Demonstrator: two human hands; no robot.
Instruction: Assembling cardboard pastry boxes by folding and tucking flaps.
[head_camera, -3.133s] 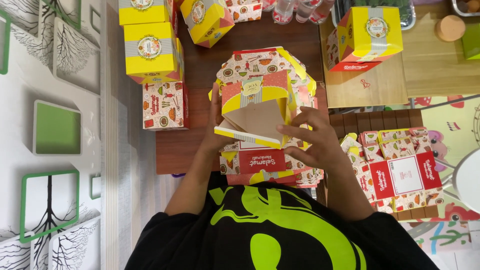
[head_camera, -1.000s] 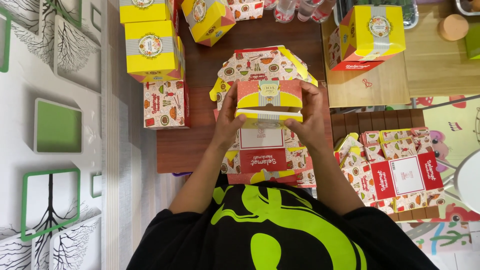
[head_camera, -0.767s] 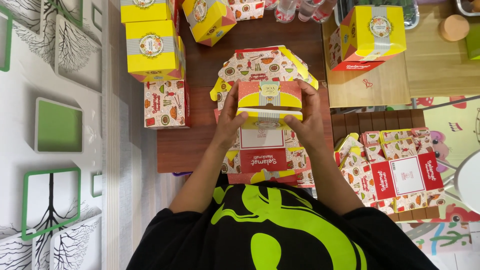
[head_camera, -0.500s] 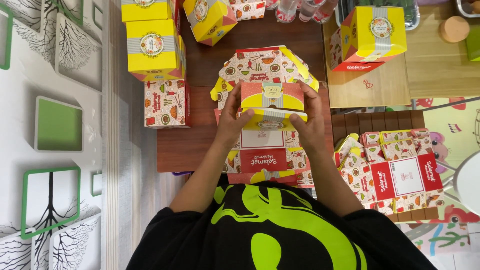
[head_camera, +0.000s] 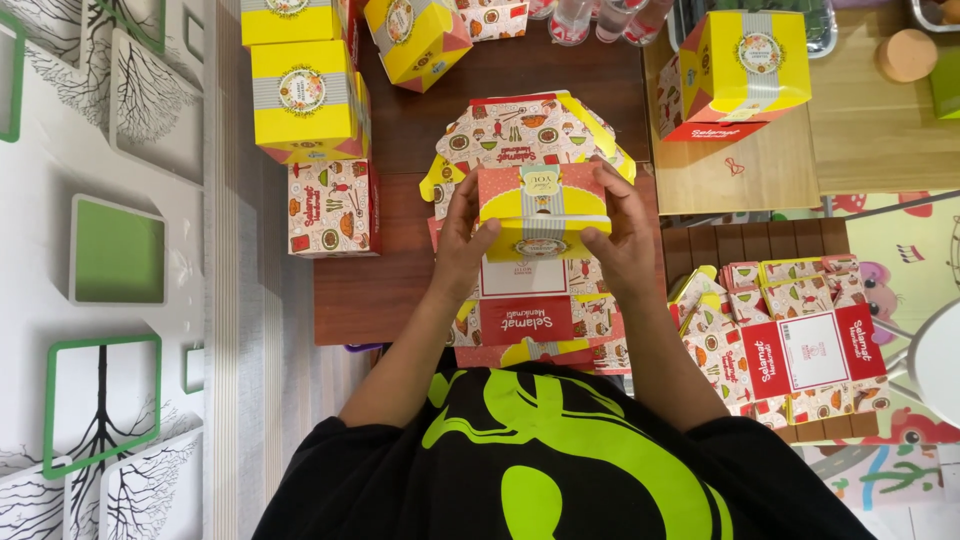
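Both my hands hold a folded yellow and pink patterned cardboard box (head_camera: 541, 212) above the dark wooden table (head_camera: 380, 280). My left hand (head_camera: 465, 232) grips its left side with the thumb on its top edge. My right hand (head_camera: 618, 228) clasps its right side. Under the box lies a flat unfolded box sheet (head_camera: 520, 135) with food pictures, and another flat sheet (head_camera: 525, 315) with a red panel lies nearer to me.
Finished yellow boxes (head_camera: 305, 95) stand at the table's back left, one patterned box (head_camera: 333, 208) beside them. Another yellow box (head_camera: 738, 70) sits on a light wooden surface at the right. A stack of flat sheets (head_camera: 800, 345) lies at my right.
The open flap of the box has been folded shut. My hands have lifted the closed box a little farther from me, and the thumbs now press its top.
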